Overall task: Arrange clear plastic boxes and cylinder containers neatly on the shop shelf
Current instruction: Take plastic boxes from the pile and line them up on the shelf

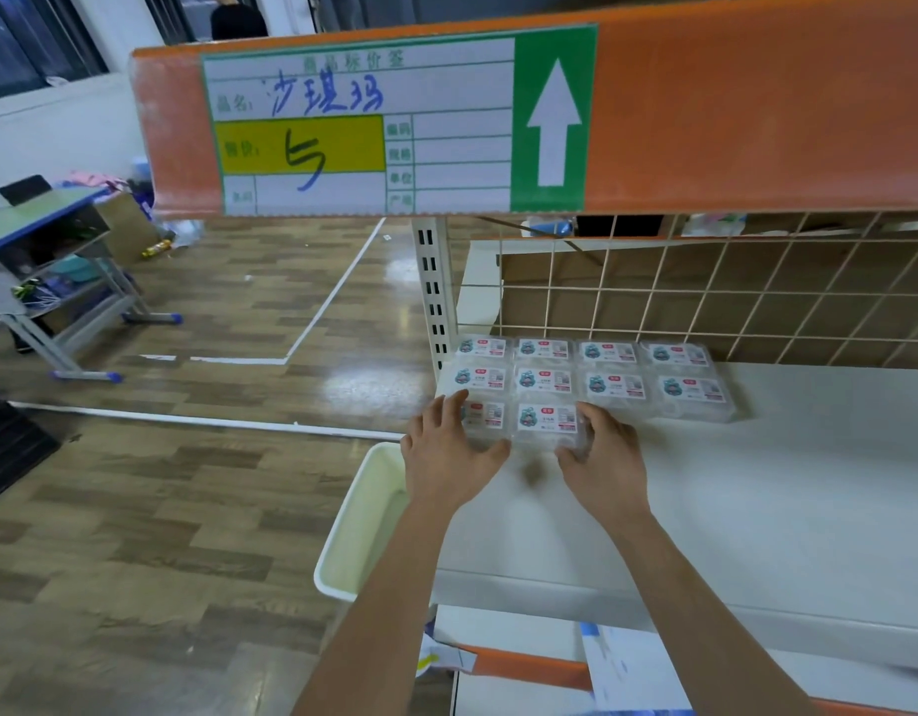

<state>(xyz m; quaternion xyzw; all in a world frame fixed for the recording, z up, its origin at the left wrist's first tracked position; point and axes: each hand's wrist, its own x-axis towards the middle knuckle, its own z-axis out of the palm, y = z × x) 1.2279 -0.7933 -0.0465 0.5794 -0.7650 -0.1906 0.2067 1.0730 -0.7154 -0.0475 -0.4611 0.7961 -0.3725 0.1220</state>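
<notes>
Ten clear plastic boxes with white printed labels sit at the back left corner of the white metal shelf board. Four stand in a row along the back edge, four more touch them in front, and two make a third row at the left end. The left hand lies over the front left box, fingers fairly straight on its lid and thumb against its near side. The right hand grips the front right box, fingers bent over its right edge and thumb at its near side. These two boxes touch each other and the row behind them.

Just left of the boxes stands a white slotted upright post. Directly behind the back row rises a cream wire mesh panel, with brown cardboard behind it. The orange front rail of the upper shelf hangs low overhead and carries a green and white price tag with a yellow field.

A white plastic bin sits off the shelf board's left front corner, partly behind the left forearm. Below the front edge show a lower orange rail and white printed cartons. To the left lies a wood-pattern floor marked with white tape lines. A grey-green desk with blue feet stands well apart from the shelf.
</notes>
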